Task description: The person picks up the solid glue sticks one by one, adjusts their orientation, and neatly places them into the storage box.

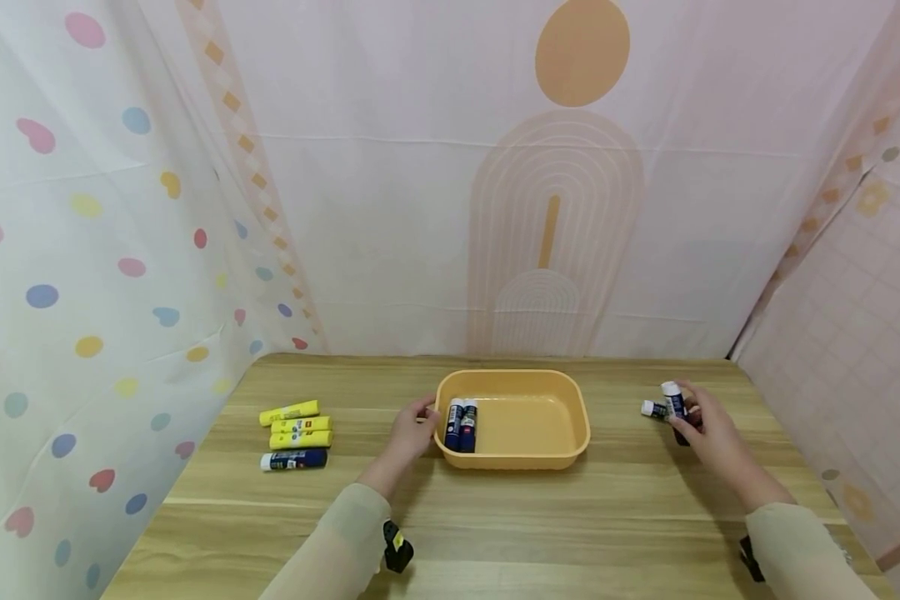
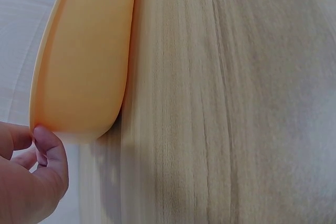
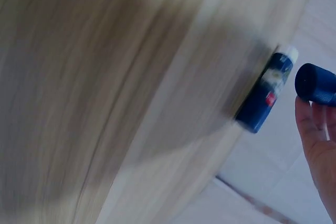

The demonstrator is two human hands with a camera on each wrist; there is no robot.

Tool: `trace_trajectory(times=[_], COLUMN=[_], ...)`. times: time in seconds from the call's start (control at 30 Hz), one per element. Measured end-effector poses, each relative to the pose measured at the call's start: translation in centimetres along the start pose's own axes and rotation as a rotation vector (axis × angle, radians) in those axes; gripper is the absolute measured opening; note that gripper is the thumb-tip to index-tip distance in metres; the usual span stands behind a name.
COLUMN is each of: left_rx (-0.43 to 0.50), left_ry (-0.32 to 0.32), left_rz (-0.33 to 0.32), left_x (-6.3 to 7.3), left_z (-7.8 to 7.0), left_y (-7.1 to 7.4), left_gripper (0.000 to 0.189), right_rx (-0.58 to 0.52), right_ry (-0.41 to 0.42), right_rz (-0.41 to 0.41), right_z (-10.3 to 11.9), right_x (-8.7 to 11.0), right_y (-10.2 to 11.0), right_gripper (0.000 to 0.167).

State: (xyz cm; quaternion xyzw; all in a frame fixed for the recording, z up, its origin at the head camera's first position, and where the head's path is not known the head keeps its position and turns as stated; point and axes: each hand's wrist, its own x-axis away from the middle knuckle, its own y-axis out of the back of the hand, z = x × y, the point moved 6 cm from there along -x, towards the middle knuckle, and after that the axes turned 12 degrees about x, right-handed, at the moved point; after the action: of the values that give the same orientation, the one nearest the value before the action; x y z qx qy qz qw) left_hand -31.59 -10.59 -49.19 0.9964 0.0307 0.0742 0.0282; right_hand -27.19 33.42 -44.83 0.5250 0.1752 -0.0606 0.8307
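A shallow orange plastic basket stands mid-table. My left hand pinches its left rim between thumb and fingers, as the left wrist view also shows at the basket's corner. Inside, two dark blue glue sticks with white caps, one the nearer-left glue stick, lie side by side against the left wall. On the right, my right hand grips another dark blue glue stick, tilted with its white end up. Behind it, one more blue glue stick lies on the table, partly hidden in the head view.
Left of the basket lie several yellow glue sticks in a stack of rows, with one dark blue glue stick in front of them. Patterned curtains hang behind and beside the wooden table.
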Motion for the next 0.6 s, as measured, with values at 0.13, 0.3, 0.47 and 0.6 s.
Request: trace_trajectory(times=[0.13,0.3,0.47,0.6], left_rx=[-0.004,0.007,0.007,-0.001], left_ry=[-0.003,-0.014,-0.060,-0.054], left_rz=[0.001,0.005,0.023,0.023], left_x=[-0.2,-0.3,0.0,0.0], left_z=[0.1,0.1,-0.3,-0.2], left_y=[-0.1,0.0,0.1,0.1], left_gripper=[0.037,0.037,0.036,0.036], right_rx=[-0.085,-0.230,-0.307,-0.365], right_ry=[-0.108,-0.199,-0.264,-0.253], right_rz=[-0.023,-0.106,-0.167,-0.206], right_z=[0.2,1.6,3.6,5.5], right_x=[-0.1,0.0,0.2,0.2], right_y=[0.1,-0.2,-1.1,-1.8], right_gripper=[0.058,0.059,0.061,0.062])
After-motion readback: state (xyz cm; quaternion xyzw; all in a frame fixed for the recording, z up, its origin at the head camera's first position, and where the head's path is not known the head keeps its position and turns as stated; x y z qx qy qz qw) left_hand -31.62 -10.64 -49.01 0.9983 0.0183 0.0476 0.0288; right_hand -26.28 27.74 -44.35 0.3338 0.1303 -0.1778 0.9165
